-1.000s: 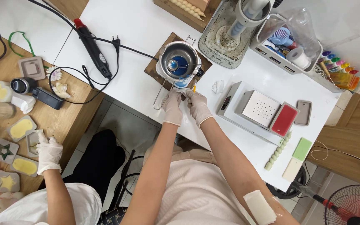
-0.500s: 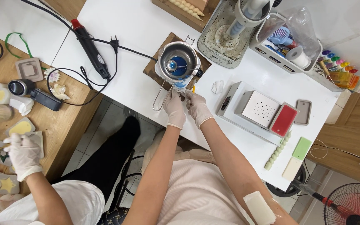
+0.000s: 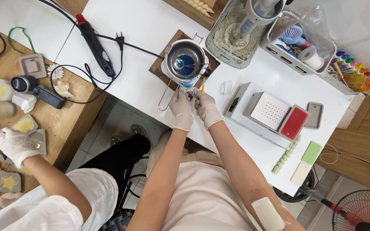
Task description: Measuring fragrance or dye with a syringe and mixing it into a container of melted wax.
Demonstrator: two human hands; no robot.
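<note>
While our 2 gloved hands meet at the near edge of the white table (image 3: 150,25), we work just below a metal pouring pot (image 3: 186,63) that sits on a brown board (image 3: 161,64). Our left hand (image 3: 181,109) and right hand (image 3: 205,108) touch at the fingertips, pinched together on something small and pale at the pot's 6 o'clock; what it is we cannot tell. Blue liquid fills the pot, with a small metal ball at its middle. Its wire handle (image 3: 168,95) runs long from the pot toward 7 o'clock, ending beside our left hand. A thin yellow stick (image 3: 202,88) stands just at 12 o'clock of our right fingertips.

At 3 o'clock of our hands lies a white tray with a perforated plate (image 3: 270,110) and a red block (image 3: 294,122). At 9 o'clock, on the wooden bench, another person's gloved hand (image 3: 14,144) rests closed among star-shaped moulds (image 3: 8,182).
</note>
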